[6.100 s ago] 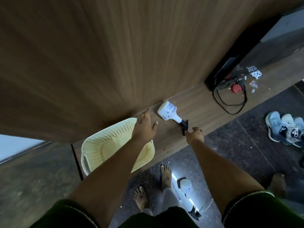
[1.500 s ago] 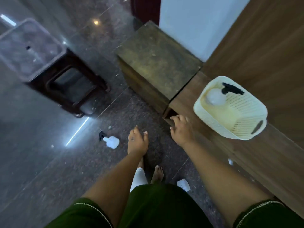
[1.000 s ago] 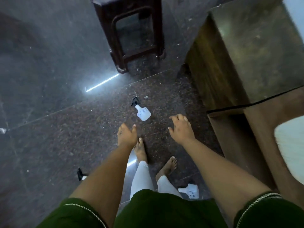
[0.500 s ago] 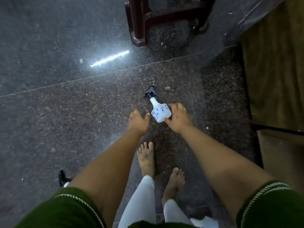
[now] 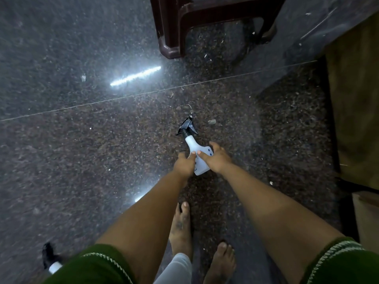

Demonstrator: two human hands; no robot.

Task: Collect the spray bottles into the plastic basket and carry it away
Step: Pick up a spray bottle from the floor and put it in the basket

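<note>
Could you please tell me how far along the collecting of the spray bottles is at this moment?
Done: nothing visible; no basket in view. In hand: both hands, left and right, close on a white spray bottle lying on the floor. Left: another bottle at the lower left, then carrying away.

We saw a polished, speckled stone floor (image 5: 82, 150), glossy enough to mirror a light strip. The spray bottle (image 5: 198, 158) looked like smooth, matt white plastic with a shiny black plastic trigger head. The dark brown stool (image 5: 174, 27) appeared to be glossy moulded plastic. The green sleeves (image 5: 96, 263) were soft cloth with corded trim.
</note>
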